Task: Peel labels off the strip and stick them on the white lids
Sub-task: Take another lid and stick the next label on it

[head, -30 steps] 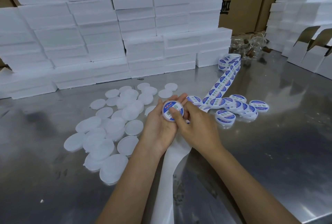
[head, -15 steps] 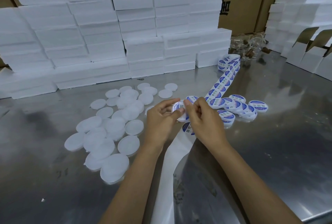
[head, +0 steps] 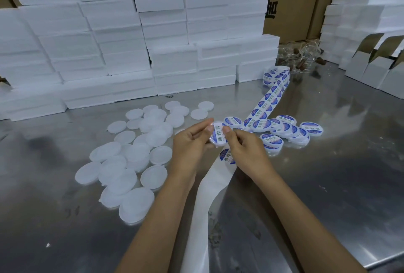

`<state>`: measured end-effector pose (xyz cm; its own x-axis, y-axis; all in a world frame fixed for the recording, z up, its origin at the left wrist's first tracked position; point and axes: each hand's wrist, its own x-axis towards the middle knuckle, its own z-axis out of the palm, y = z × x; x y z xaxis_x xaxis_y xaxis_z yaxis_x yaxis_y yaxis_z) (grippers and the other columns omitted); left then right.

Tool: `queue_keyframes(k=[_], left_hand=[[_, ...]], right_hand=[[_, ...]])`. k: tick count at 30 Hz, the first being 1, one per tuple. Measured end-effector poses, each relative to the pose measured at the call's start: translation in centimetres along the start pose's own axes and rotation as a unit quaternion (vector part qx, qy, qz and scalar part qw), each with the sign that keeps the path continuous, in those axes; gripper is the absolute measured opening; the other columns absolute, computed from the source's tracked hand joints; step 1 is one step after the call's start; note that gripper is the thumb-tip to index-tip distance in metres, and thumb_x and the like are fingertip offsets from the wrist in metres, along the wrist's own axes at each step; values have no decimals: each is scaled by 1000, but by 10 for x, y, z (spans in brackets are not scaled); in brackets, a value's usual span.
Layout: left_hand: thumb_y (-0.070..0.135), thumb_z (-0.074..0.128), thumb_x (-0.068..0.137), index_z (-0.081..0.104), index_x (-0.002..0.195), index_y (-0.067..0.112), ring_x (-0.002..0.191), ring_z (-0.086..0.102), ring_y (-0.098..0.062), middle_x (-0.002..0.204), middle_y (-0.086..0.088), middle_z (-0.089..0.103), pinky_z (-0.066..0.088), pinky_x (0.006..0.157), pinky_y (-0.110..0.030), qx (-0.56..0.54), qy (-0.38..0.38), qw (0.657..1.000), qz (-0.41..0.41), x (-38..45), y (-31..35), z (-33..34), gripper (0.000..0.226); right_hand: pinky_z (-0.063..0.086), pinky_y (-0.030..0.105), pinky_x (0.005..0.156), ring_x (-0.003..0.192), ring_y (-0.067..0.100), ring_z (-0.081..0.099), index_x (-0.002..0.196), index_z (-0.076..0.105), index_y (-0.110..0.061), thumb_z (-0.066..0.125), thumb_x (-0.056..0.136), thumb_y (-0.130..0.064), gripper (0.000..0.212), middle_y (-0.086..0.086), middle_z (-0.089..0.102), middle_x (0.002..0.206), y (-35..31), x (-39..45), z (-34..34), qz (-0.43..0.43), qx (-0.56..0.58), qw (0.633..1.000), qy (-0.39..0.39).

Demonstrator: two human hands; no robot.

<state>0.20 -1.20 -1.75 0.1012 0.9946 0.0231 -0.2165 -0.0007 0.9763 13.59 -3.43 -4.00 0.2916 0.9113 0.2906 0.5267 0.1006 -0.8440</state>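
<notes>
Left of the label strip (head: 269, 99) on the desk (head: 328, 163) lie bare white lids (head: 135, 154), then my left hand (head: 190, 145) grips one lid (head: 215, 136) while my right hand (head: 247, 150) pinches a label (head: 219, 133) onto it.

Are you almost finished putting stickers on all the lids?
Not yet. About ten labelled lids lie piled on the right. The left hand holds one lid while the right hand sticks a label on it. A bigger pile of plain white lids waits on the left, and the label strip has plenty left.
</notes>
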Motion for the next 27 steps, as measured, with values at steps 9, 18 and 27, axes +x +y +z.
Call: queue_keyframes(k=[9,18,27], left_hand=[[14,69,91,60,127,30,95,75,-22,105,-3,78,62,83,-34,15,-95,994,-61,-9,-2,5,40],[7,49,100,67,115,13,81,75,-22,100,-11,75,63,73,-31,89,19,992,-89,-3,-4,-3,24],[0,41,94,61,99,22,75,69,-20,97,-8,71,56,58,-23,11,227,974,1,9,-2,-16,31]], right_hand=[[36,34,66,74,30,53,67,53,-11,34,100,-55,59,4,56,68,22,14,-38,122,-134,969,167],[38,36,72,87,40,63,83,66,-10,46,95,-48,44,18,68,91,44,14,-73,204,-273,903,261],[46,38,79,96,24,58,95,68,-20,54,90,-25,16,-1,70,96,-9,2,9,-171,-277,945,28]])
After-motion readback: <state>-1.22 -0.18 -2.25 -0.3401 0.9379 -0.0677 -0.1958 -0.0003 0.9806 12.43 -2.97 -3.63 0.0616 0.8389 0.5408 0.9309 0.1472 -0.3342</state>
